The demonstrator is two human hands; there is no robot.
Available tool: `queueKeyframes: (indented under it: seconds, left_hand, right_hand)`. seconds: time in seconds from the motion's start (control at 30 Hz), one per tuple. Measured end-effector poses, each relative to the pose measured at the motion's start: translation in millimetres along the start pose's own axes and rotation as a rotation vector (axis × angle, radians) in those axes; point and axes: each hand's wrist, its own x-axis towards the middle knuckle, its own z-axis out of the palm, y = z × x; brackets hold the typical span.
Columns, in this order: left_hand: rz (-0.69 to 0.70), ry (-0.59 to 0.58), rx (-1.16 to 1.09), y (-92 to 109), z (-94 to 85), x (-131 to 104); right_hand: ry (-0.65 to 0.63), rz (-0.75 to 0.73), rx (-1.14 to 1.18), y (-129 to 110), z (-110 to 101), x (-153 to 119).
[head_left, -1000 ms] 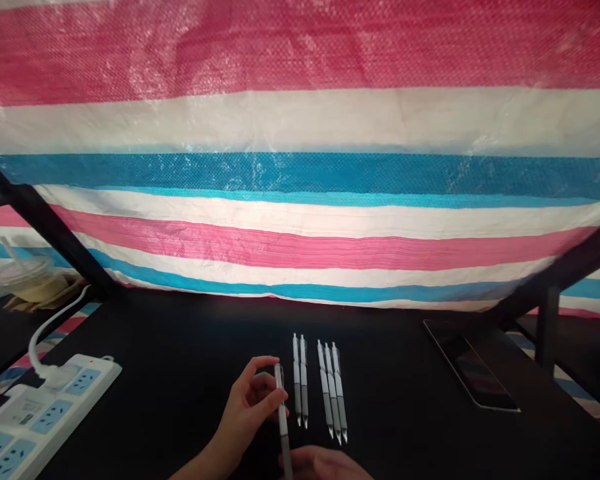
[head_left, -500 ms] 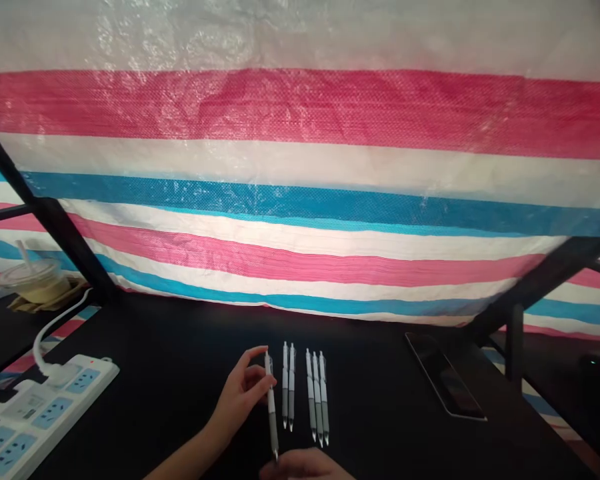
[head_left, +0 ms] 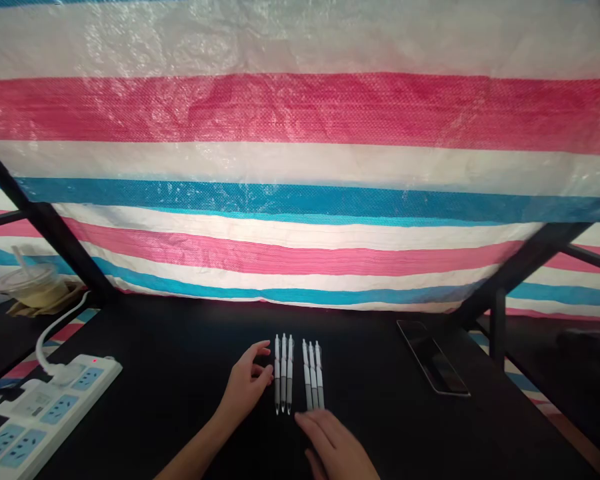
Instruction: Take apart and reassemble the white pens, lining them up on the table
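Two trios of pens, the left one point(head_left: 283, 373) and the right one point(head_left: 313, 373), lie mid-desk point(head_left: 190, 353), short of its far edge; the left hand point(head_left: 244, 385) is open and empty beside the first; the right hand point(head_left: 337, 447), loosely open, hides the other's tips, contact unclear; a careless brush from either could roll the round barrels askew.

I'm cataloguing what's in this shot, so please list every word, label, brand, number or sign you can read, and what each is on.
No text is readable.
White plug block on the power strip: small print, too blurred to read.
Left three pens, right three pens: no lettering legible.
Phone: none legible.
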Motion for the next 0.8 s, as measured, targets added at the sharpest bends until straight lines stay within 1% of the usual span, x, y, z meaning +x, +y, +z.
queueKeyframes:
  seconds: [0.07,0.1,0.13,0.2,0.3,0.4,0.57,0.7,0.8]
  left_hand:
    - [-0.054,-0.032,-0.067,2,-3.7,-16]
    - [-0.082,-0.031,-0.11,3,-5.7,-24]
    - [-0.096,-0.008,-0.142,3,-7.7,-31]
    - [-0.088,0.084,-0.172,3,-11.3,-45]
    - [-0.041,0.229,-0.153,3,-14.8,-64]
    - [-0.044,0.284,-0.125,4,-14.5,-80]
    - [-0.047,0.31,-0.105,3,-5.3,-99]
    - [-0.015,0.356,-0.109,3,0.5,-104]
    - [0.009,0.336,-0.083,4,-0.3,-103]
  right_hand:
    - [0.272,-0.185,-0.458,14,9,-3]
    - [0.293,-0.253,-0.621,19,13,-3]
    - [0.324,-0.285,-0.73,22,17,-3]
    - [0.383,-0.298,-0.855,24,22,-2]
    - [0.438,-0.284,-0.895,20,28,0]
    - [0.431,-0.312,-0.875,16,29,1]
    - [0.356,-0.358,-0.902,15,22,5]
    - [0.262,-0.396,-0.937,16,11,10]
    - [0.198,-0.457,-0.892,11,1,14]
